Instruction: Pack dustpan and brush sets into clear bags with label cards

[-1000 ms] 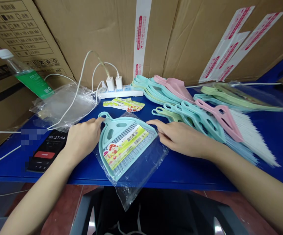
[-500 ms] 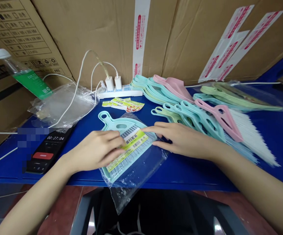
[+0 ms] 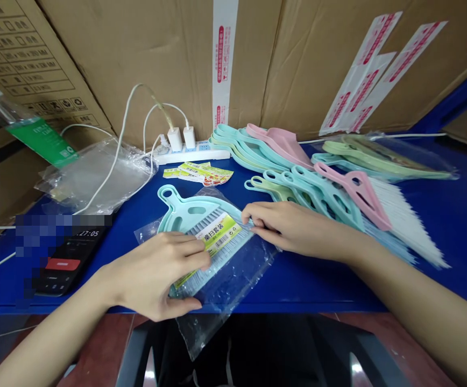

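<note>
A light-blue dustpan (image 3: 193, 209) with a brush lies near the table's front edge, its handle pointing to the back left. Across the brush bristles is a yellow-and-white label (image 3: 222, 232). A clear plastic bag (image 3: 233, 285) lies under and around the set and hangs over the edge. My left hand (image 3: 164, 269) grips the lower left of the set, thumb at the front edge and fingers over the label. At the dustpan's right corner, my right hand (image 3: 277, 223) pinches the corner or the bag film there; which one is unclear.
Blue, green and pink dustpans (image 3: 285, 148) and brushes (image 3: 330, 193) lie at the right. Behind are labels (image 3: 199, 173) and a power strip (image 3: 193, 156). At the left are plastic bags (image 3: 100, 166), a bottle (image 3: 43, 140), a phone (image 3: 70, 258) and white cables.
My left hand has moved down and left to the lower edge of the set, its thumb now spread lower. The fingers of my right hand have curled in at the corner. The view has shifted slightly.
</note>
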The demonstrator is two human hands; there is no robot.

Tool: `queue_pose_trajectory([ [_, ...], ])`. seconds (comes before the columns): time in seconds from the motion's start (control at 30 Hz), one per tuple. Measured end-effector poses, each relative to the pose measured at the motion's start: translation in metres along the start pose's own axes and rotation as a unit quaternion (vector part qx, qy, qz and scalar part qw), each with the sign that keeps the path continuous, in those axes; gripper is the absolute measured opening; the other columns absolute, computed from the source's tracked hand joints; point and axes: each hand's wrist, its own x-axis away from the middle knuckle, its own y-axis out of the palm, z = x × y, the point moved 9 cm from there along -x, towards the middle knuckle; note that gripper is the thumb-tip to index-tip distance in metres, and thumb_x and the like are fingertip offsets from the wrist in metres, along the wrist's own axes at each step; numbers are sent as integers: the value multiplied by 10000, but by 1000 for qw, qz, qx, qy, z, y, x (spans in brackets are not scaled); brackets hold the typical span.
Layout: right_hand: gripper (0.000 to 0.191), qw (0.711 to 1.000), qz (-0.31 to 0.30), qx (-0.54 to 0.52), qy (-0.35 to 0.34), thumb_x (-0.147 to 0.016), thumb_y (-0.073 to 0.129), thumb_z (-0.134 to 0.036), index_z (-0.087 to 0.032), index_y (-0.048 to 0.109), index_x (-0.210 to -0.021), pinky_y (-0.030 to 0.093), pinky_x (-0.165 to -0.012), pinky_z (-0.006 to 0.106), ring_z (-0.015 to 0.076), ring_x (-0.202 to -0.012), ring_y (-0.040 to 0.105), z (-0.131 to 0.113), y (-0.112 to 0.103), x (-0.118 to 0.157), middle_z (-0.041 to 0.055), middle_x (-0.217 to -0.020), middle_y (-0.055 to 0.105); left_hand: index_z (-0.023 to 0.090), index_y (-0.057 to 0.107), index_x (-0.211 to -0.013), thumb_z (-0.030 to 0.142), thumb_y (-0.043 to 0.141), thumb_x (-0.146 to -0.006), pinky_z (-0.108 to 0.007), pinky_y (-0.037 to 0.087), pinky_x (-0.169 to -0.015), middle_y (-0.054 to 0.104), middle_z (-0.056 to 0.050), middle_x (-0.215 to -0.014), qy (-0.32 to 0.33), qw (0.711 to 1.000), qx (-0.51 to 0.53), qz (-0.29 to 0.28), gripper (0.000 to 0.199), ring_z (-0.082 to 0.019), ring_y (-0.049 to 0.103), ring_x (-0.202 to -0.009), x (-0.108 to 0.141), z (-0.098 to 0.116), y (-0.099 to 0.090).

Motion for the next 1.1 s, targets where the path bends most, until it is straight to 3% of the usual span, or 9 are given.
queue_pose_trajectory([
  [0.2,44,998,-58,-24,13,-894,441,-200,-226,477,-897,357,-638,292,169,-639,500,2,3,4,0,-746,570,189,568,-951,261,686,-722,-329,461,-692,607,-25,-859,-10,1000,19,-10,268,-204,576,-765,1,-1,1],
  [0.5,109,999,-38,-13,0,-895,420,-204,-233,429,-790,331,-600,284,148,-577,450,-1,2,1,-24,-658,506,206,573,-949,184,587,-714,-348,512,-763,608,-27,-882,-42,999,-16,8,236,-208,577,-818,2,-10,-1],
  [0.73,75,999,-23,26,28,-881,420,-178,-236,438,-836,320,-562,285,151,-531,439,3,-2,2,-36,-607,487,181,605,-964,137,479,-863,-386,538,-919,679,-68,-971,-80,985,-142,63,168,-233,643,-1001,4,-26,-10],
  [1.1,92,997,-9,74,29,-913,416,-222,-240,440,-827,287,-543,288,158,-484,405,1,-5,1,-52,-547,436,170,597,-880,178,441,-945,-366,573,-767,690,-57,-861,-49,976,-199,67,169,-217,687,-798,1,-21,-11],
])
